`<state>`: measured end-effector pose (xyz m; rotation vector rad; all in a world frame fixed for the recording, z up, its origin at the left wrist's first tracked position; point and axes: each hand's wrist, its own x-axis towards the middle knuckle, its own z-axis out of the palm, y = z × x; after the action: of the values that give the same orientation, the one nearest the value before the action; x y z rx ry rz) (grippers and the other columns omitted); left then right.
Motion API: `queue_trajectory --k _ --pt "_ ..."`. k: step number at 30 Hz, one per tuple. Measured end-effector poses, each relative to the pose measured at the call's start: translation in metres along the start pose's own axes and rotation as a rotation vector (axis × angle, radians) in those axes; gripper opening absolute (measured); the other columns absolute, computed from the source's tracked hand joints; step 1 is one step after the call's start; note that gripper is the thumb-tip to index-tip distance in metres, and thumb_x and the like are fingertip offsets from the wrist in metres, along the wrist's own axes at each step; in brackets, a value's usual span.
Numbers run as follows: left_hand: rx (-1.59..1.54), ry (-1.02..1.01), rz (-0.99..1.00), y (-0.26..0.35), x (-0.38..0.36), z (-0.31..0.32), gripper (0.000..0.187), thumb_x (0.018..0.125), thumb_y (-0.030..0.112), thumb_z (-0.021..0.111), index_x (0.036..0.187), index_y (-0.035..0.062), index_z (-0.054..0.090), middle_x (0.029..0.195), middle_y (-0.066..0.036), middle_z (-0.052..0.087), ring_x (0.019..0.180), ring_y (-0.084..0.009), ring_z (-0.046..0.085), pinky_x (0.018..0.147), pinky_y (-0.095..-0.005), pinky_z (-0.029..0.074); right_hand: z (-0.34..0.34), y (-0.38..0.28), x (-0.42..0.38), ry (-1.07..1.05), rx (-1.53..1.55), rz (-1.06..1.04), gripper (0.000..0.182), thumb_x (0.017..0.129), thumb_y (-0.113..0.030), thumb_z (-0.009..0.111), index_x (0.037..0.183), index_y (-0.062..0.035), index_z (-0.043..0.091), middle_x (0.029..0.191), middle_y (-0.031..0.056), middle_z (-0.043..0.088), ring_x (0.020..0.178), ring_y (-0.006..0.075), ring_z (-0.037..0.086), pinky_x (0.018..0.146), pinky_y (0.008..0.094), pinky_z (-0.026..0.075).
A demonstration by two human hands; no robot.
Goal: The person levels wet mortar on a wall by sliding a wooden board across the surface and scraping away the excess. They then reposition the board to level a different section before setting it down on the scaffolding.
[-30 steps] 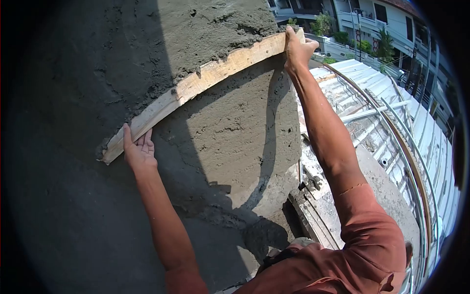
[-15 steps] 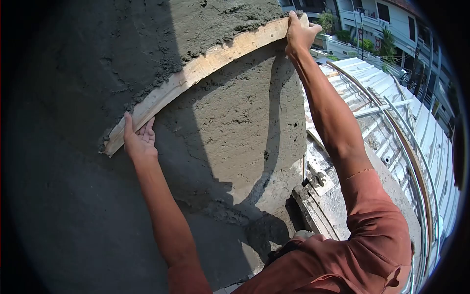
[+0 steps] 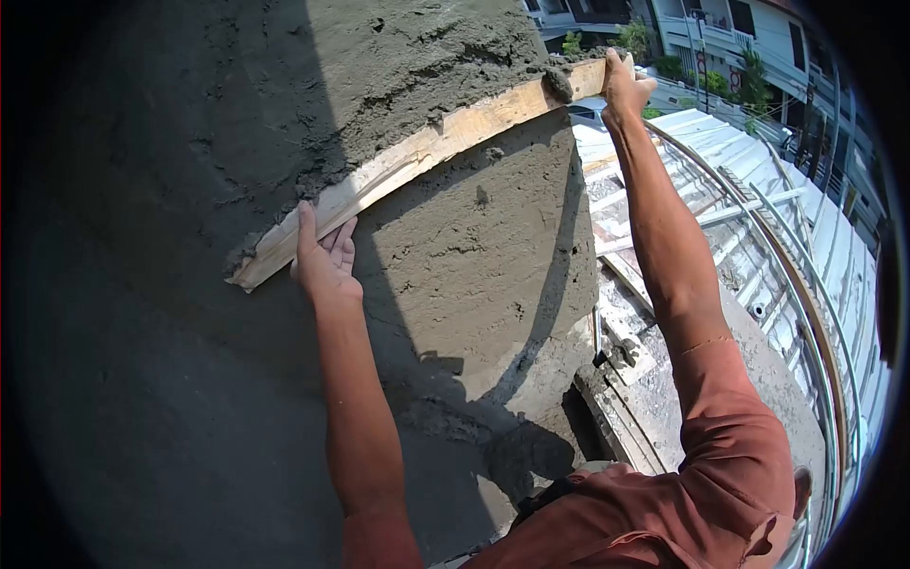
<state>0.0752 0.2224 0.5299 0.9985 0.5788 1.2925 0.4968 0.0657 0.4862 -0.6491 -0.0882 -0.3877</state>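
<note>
A long pale wooden screed board lies slanted across the wet cement render of the wall. My left hand grips it near its lower left end, thumb on the near side and fingers partly behind the lower edge. At the far upper right end, my right hand is closed round the board, which reaches past the wall's edge there. Wet mortar is piled along the board's upper edge, and a dark clump of mortar clings near its right end. Below the board the render is rough and pitted.
To the right, below the wall's corner, spreads a corrugated metal roof with curved rails and pipes on it. A mortar-spattered ledge stands beside the wall's base. Houses and plants show beyond. Shadow covers the wall's left part.
Both hands have moved right with the board, and its right end is lower and now projects past the wall's edge. A mortar clump now shows near that end.
</note>
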Motion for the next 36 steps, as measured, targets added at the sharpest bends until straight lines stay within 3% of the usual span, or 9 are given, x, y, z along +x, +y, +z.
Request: queue_trajectory --k 11,13,16,18,20,24,26,32,36 --pt "0.114 -0.024 0.148 0.081 0.042 -0.054 0.063 0.075 0.046 0.075 0.116 0.0024 0.054 0.104 -0.012 0.061 0.086 -0.0238 0.067 0.050 -0.0190 0.037 0.093 -0.082 -0.111 0.092 -0.377 -0.127 0.071 0.072 -0.035 0.077 0.109 0.0041 0.032 0.103 0.0249 0.054 0.095 0.0313 0.057 0.082 0.0403 0.046" --pt "0.448 0.201 0.228 0.080 0.033 -0.052 0.055 0.079 0.050 0.070 0.104 0.0017 0.060 0.089 -0.011 0.064 0.074 -0.0204 0.067 0.048 -0.0215 0.039 0.090 -0.087 -0.115 0.089 -0.408 -0.138 0.071 0.071 -0.036 0.077 0.110 0.0042 0.032 0.103 0.0251 0.054 0.095 0.0316 0.057 0.083 0.0406 0.046" --pt "1.094 0.116 0.320 0.092 0.047 -0.087 0.052 0.081 0.053 0.065 0.083 0.0010 0.063 0.069 -0.010 0.062 0.064 -0.0162 0.064 0.047 -0.0271 0.041 0.089 -0.094 -0.117 0.086 -0.445 -0.148 0.072 0.071 -0.037 0.077 0.110 0.0042 0.032 0.103 0.0254 0.054 0.095 0.0320 0.057 0.084 0.0410 0.045" --pt "1.325 0.141 0.514 0.091 0.040 -0.095 0.054 0.081 0.054 0.065 0.065 0.0021 0.060 0.054 -0.010 0.056 0.057 -0.0168 0.062 0.048 -0.0363 0.045 0.090 -0.097 -0.118 0.088 -0.466 -0.147 0.073 0.071 -0.038 0.077 0.110 0.0042 0.032 0.104 0.0255 0.054 0.096 0.0323 0.057 0.085 0.0412 0.044" --pt "1.819 0.642 0.935 0.091 0.027 -0.090 0.044 0.079 0.049 0.069 0.078 0.0047 0.062 0.071 -0.008 0.064 0.066 -0.0194 0.064 0.060 -0.0419 0.049 0.088 -0.098 -0.116 0.093 -0.478 -0.144 0.073 0.070 -0.039 0.077 0.110 0.0042 0.033 0.104 0.0257 0.054 0.096 0.0326 0.057 0.086 0.0415 0.044" --pt "1.716 0.616 1.340 0.085 0.049 -0.111 0.042 0.074 0.039 0.075 0.104 0.0110 0.064 0.103 -0.006 0.065 0.090 -0.0219 0.064 0.077 -0.0455 0.047 0.091 -0.095 -0.114 0.085 -0.489 -0.148 0.075 0.070 -0.040 0.077 0.110 0.0043 0.033 0.104 0.0261 0.054 0.097 0.0331 0.056 0.087 0.0420 0.043" --pt "1.486 0.436 1.985 0.092 0.054 -0.112 0.056 0.074 0.029 0.076 0.123 0.0112 0.055 0.126 -0.008 0.053 0.116 -0.0235 0.052 0.091 -0.0440 0.042 0.092 -0.094 -0.115 0.099 -0.512 -0.142 0.075 0.069 -0.041 0.077 0.110 0.0043 0.033 0.105 0.0263 0.054 0.097 0.0334 0.056 0.088 0.0423 0.042" --pt "1.607 0.047 1.723 0.104 0.077 -0.140 0.060 0.076 0.012 0.071 0.131 0.0052 0.048 0.130 -0.010 0.050 0.124 -0.0247 0.046 0.107 -0.0530 0.030 0.083 -0.066 -0.109 -0.025 -0.292 -0.083 0.074 0.069 -0.042 0.077 0.108 0.0038 0.035 0.105 0.0262 0.054 0.096 0.0325 0.056 0.086 0.0422 0.043" --pt "1.615 0.074 1.715 0.109 0.080 -0.183 0.061 0.076 0.010 0.070 0.132 0.0020 0.046 0.131 -0.012 0.048 0.124 -0.0262 0.046 0.109 -0.0548 0.026 0.085 -0.044 -0.142 -0.082 -0.218 -0.124 0.065 0.074 -0.035 0.077 0.106 0.0014 0.034 0.098 0.0203 0.052 0.091 0.0251 0.055 0.081 0.0372 0.044"
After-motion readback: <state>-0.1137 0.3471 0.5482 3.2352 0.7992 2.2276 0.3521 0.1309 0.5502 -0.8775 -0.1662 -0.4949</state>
